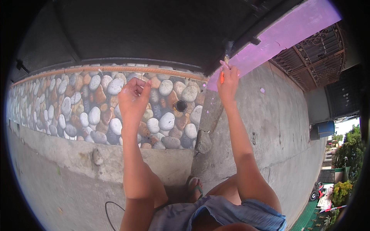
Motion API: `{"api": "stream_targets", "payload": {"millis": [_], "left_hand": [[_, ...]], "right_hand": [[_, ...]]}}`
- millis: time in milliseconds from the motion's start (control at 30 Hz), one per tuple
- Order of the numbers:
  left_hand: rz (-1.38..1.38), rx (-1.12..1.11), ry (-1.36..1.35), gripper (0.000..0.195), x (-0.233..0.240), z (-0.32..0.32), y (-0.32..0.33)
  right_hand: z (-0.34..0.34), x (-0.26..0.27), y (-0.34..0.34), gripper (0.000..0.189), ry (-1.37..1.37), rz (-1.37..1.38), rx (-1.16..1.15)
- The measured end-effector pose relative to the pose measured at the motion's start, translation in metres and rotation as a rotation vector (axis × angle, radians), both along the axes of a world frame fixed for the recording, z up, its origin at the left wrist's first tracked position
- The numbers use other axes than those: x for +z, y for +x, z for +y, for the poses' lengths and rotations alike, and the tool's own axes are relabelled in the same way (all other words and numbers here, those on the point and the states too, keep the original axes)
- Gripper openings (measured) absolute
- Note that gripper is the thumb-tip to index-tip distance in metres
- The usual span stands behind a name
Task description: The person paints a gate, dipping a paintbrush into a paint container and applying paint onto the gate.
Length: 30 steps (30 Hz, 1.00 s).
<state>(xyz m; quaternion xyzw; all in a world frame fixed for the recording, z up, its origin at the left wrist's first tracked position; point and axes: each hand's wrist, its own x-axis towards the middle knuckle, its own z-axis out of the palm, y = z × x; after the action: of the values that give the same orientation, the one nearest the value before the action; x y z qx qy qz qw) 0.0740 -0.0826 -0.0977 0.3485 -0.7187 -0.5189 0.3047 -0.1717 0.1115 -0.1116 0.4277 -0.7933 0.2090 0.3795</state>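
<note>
My right hand (229, 82) grips a paintbrush with an orange handle (222, 76). The dark bristles of the paintbrush (229, 47) lie against the black panel (144, 31), close to its border with a purple-painted strip (274, 43). Purple paint marks my right fingers. My left hand (134, 96) is raised with nothing in it, its fingers curled and apart from the thumb. Behind it is a surface patterned with grey, white and brown pebbles (167, 121). Whether the left fingertips touch anything cannot be told.
An orange-brown ridged trim (115, 68) edges the pebble surface, which has a dark round pipe opening (181, 106). A rough stone lump (204, 142) sits by the corner near my sandalled foot (196, 187). A thin dark cable (108, 210) curves at lower left. Purple drops spot the grey concrete (271, 130).
</note>
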Motion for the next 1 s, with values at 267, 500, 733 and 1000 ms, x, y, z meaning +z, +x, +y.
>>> {"api": "stream_targets", "payload": {"millis": [267,500,733,1000], "left_hand": [[0.068,-0.022,0.009,0.025,0.0,0.002,0.0],[0.065,-0.025,0.018,0.025,-0.001,0.001,-0.001],[0.068,-0.033,0.012,0.025,-0.002,0.003,-0.001],[0.034,-0.024,0.011,0.017,0.007,0.006,-0.001]], "right_hand": [[0.001,-0.001,0.005,0.032,0.002,-0.01,0.047],[0.006,-0.02,0.004,0.025,0.108,-0.145,0.065],[-0.009,-0.019,-0.008,0.022,0.022,-0.107,0.055],[-0.013,-0.073,-0.017,0.022,-0.033,-0.008,-0.066]]}}
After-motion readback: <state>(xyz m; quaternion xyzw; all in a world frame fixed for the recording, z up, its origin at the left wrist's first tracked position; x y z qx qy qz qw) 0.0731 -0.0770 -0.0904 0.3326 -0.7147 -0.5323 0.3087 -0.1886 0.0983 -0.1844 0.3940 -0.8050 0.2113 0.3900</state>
